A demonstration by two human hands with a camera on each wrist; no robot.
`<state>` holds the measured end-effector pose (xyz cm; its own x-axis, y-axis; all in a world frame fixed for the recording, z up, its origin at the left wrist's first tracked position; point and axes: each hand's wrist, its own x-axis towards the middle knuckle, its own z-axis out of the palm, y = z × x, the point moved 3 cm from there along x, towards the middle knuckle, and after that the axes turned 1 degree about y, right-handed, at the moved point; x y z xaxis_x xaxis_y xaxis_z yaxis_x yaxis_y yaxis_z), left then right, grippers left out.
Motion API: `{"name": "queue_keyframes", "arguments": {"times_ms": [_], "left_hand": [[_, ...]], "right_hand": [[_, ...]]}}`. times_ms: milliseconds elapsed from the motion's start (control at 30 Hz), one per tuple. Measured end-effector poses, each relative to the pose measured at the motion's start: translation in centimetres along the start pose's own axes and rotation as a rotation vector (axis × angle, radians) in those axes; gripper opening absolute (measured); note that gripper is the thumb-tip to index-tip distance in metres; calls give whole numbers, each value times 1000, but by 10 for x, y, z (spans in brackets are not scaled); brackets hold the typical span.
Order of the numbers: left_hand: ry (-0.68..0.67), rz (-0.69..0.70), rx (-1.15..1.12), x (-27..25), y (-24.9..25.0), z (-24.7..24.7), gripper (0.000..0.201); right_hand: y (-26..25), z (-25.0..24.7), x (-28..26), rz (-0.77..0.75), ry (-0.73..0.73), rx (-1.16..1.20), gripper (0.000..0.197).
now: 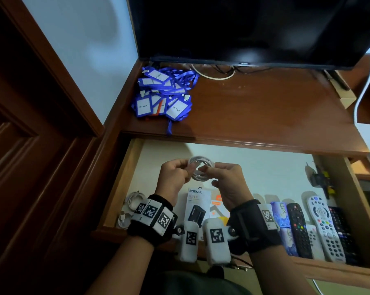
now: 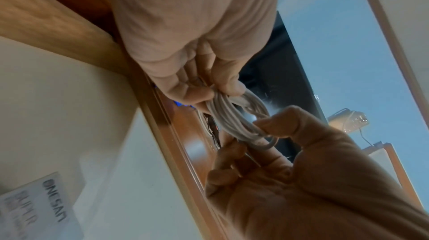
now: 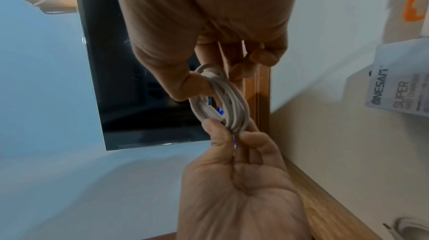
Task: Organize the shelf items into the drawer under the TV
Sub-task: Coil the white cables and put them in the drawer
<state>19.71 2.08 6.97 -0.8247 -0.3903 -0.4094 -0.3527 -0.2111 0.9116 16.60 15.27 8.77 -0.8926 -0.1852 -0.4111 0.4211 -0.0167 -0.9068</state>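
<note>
Both hands pinch the coiled white cable (image 1: 201,170) between them, left hand (image 1: 173,179) and right hand (image 1: 227,181) on opposite sides, the loop hanging directly above the open drawer (image 1: 265,167) below.

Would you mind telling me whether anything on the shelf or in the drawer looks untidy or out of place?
Yes: the blue lanyard badges lie in a tangled heap on the shelf, one strap dangling over its front edge above the open drawer. The remotes inside sit in a neat row.
</note>
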Motion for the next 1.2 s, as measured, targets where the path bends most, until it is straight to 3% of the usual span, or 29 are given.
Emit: {"name": "queue_keyframes", "arguments": {"times_ms": [133,233,333,567,700,833,1000,1200], "left_hand": [[36,107,101,1,6,18,9],[113,162,166,3,5,28,7],[166,124,125,5,-1,37,6],[227,5,-105,-11,-20,55,12],[235,-5,-156,-15,-24,54,17],[193,29,-81,-17,-18,49,17],[161,3,52,-12,-13,39,18],[153,12,209,-7,-14,37,17]], "right_hand": [[-8,-14,10,6,11,43,46],[-9,-25,17,-10,0,55,34],[-8,-32,21,-11,35,36,9],[-10,-47,30,-1,-13,-85,7],[-11,-47,30,4,-97,-173,20],[-11,-45,35,-20,-111,-155,6],[1,-40,36,-7,-101,-21,34],[13,-39,37,37,-93,119,4]]}}
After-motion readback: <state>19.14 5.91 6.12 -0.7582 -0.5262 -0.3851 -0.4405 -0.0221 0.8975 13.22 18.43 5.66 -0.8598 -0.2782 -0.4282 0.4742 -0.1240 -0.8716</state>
